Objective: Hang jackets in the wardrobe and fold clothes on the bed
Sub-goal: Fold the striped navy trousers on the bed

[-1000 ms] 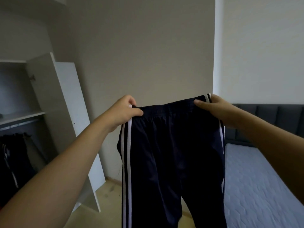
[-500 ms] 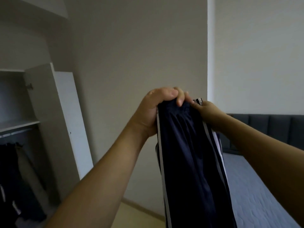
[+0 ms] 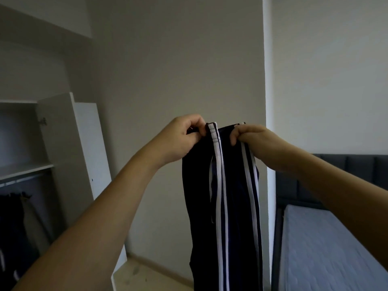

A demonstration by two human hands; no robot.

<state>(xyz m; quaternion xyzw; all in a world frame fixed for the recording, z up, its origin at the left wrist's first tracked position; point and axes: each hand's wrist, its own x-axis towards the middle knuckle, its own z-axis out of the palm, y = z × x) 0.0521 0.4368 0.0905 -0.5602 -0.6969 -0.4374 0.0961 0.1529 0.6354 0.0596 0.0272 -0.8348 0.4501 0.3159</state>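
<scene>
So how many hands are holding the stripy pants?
2. The left hand pinches the waistband's left end and the right hand pinches its right end, holding the pants up in the air.

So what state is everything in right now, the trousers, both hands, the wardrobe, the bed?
Track trousers: folded lengthwise, hanging in the air from the waistband.
Left hand: pinches the waistband's left end.
Right hand: grips the waistband's right end.
Wardrobe door: open.
Dark clothes: hanging inside the wardrobe.
Bed: bare mattress.

Head camera (the only view) looks forward, close over both raised forearms.
</scene>
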